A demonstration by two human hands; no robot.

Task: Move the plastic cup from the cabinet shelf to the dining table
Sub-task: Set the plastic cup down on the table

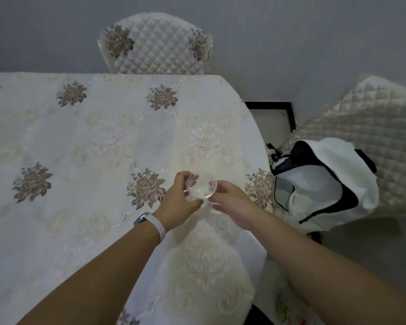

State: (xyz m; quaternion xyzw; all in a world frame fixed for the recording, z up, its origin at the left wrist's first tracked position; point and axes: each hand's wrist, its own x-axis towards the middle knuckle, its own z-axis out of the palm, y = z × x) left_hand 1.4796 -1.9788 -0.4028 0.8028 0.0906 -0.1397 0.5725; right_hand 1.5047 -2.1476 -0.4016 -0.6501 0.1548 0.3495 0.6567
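A clear plastic cup [201,189] is held between both hands over the dining table [85,141], near its right edge. The table wears a white embroidered cloth with grey-pink flower patches. My left hand [178,202], with a white watch on its wrist, grips the cup's left side with thumb and fingers. My right hand [232,206] pinches the cup's right rim and side. The cup looks empty; whether its base touches the cloth I cannot tell.
A quilted chair [155,43] stands at the table's far side. Another quilted chair [370,127] on the right carries a white and dark bag [326,184], close to the table's right edge. A grey wall lies behind.
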